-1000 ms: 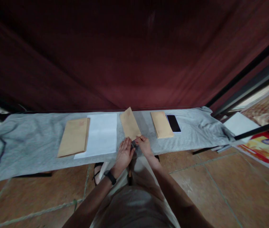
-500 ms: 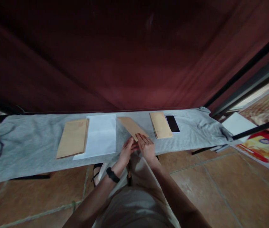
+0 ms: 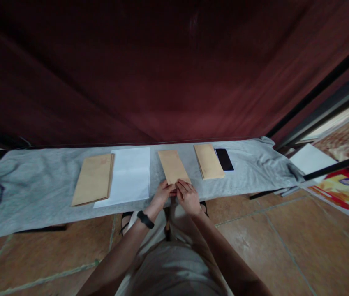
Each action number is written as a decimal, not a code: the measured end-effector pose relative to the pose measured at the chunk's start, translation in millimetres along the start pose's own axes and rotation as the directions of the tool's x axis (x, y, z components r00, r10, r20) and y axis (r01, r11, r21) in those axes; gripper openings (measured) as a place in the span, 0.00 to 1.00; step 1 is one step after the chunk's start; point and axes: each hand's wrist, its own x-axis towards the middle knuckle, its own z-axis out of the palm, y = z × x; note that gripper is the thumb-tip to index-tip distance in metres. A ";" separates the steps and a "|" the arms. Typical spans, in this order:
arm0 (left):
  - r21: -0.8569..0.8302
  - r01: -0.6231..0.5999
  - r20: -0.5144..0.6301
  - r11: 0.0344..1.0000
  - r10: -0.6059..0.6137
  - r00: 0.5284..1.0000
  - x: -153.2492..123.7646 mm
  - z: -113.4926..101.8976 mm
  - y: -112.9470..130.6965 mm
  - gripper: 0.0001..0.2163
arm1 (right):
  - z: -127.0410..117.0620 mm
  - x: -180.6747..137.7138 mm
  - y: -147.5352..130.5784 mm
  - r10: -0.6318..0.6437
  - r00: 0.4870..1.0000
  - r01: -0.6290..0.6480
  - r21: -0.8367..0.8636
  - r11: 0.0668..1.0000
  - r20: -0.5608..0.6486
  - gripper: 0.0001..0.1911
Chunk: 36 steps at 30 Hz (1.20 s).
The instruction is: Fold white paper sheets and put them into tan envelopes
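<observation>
A brown envelope [image 3: 172, 166] lies flat on the grey cloth [image 3: 38, 185] in front of me. My left hand [image 3: 162, 194] and my right hand [image 3: 187, 196] rest side by side on its near end, fingers laid flat and pressing on it. A black band sits on my left wrist. To the left are a white sheet [image 3: 130, 174] and a stack of brown envelopes [image 3: 93, 178]. To the right lies another pile of brown envelopes [image 3: 208, 160] with a black phone [image 3: 224, 159] beside it.
The grey cloth covers a long low bench against a dark red curtain [image 3: 162, 74]. Tiled floor [image 3: 285, 246] lies below. At the right are dark metal bars [image 3: 325, 98], a white sheet [image 3: 308, 159] and a red and yellow printed board [image 3: 347, 193].
The middle envelope was raised and tilted in my hands a second ago. It has come down flat and straight on the cloth, with both hands now pressing its near end.
</observation>
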 end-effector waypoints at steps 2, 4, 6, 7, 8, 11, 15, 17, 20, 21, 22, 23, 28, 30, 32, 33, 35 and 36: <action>0.054 0.029 -0.033 0.998 -0.027 0.999 6.0 -4.8 -0.9 0.14 | 0.6 -1.8 2.5 0.032 0.999 -0.032 -0.009 0.999 0.000 0.19; 0.092 0.047 -0.059 0.995 -0.042 0.997 9.4 -9.6 -2.0 0.13 | 0.6 -4.0 7.5 0.036 0.999 -0.036 -0.003 0.999 0.007 0.19; 0.176 0.042 -0.088 0.984 -0.027 0.996 9.5 -15.4 -3.0 0.14 | 0.2 -6.6 14.8 0.013 1.000 -0.013 0.016 1.000 0.019 0.21; 0.252 0.023 -0.104 0.967 0.004 0.995 8.6 -18.9 -3.5 0.15 | 0.0 -8.1 18.7 -0.004 1.000 0.003 0.027 1.000 0.025 0.21; 0.353 -0.007 -0.120 0.936 0.052 0.991 7.2 -22.8 -4.1 0.17 | -0.2 -9.5 22.4 -0.021 0.999 0.020 0.038 0.999 0.030 0.22; 0.684 -0.087 -0.142 0.724 0.249 0.958 2.4 -34.6 -5.9 0.21 | 0.3 -12.9 30.3 -0.063 0.997 0.060 0.060 0.996 0.042 0.23; 0.880 -0.154 -0.064 0.449 0.435 0.898 7.0 -40.9 -1.0 0.14 | 3.5 -14.8 31.9 -0.080 0.996 0.078 0.075 0.994 0.025 0.23; 0.886 -0.288 0.065 0.363 0.519 0.852 19.8 -38.9 8.0 0.16 | 5.1 -15.2 30.5 -0.074 0.997 0.074 0.080 0.994 -0.001 0.23; 0.859 -0.459 0.257 0.225 0.587 0.768 53.5 -34.9 25.8 0.21 | 6.0 -16.1 28.6 -0.066 0.998 0.068 0.083 0.994 -0.022 0.24; 0.863 -0.473 0.293 0.178 0.586 0.755 67.2 -34.2 31.4 0.22 | 6.0 -16.4 28.3 -0.069 0.997 0.071 0.083 0.994 -0.020 0.24; 0.866 -0.480 0.324 0.139 0.574 0.752 81.3 -33.9 36.3 0.23 | 5.9 -16.7 28.2 -0.076 0.997 0.076 0.084 0.994 -0.012 0.24; 0.866 -0.489 0.362 0.102 0.548 0.754 95.2 -33.9 40.3 0.23 | 5.8 -17.0 28.3 -0.081 0.997 0.082 0.083 0.993 -0.006 0.24; 0.862 -0.508 0.454 0.007 0.435 0.777 147.8 -32.5 49.3 0.27 | 7.6 -18.5 29.4 -0.078 0.997 0.079 0.072 0.994 -0.009 0.25; 0.858 -0.513 0.476 -0.011 0.391 0.788 158.6 -30.4 49.6 0.27 | 8.4 -18.9 29.8 -0.082 0.997 0.082 0.076 0.994 -0.008 0.26; 0.845 -0.535 0.511 -0.029 0.340 0.789 164.6 -28.3 49.1 0.28 | 8.6 -19.1 29.9 -0.085 0.996 0.086 0.078 0.993 -0.004 0.26; 0.835 -0.550 0.530 -0.035 0.319 0.785 166.3 -27.5 48.7 0.27 | 8.3 -19.3 29.8 -0.086 0.996 0.086 0.078 0.993 -0.001 0.26; 0.818 -0.573 0.557 -0.038 0.300 0.775 167.7 -26.4 48.0 0.27 | 7.5 -19.4 29.3 -0.087 0.996 0.087 0.078 0.993 0.003 0.26; 0.813 -0.581 0.564 -0.039 0.298 0.770 167.6 -26.2 47.5 0.27 | 7.0 -19.4 29.1 -0.088 0.996 0.087 0.077 0.993 0.005 0.26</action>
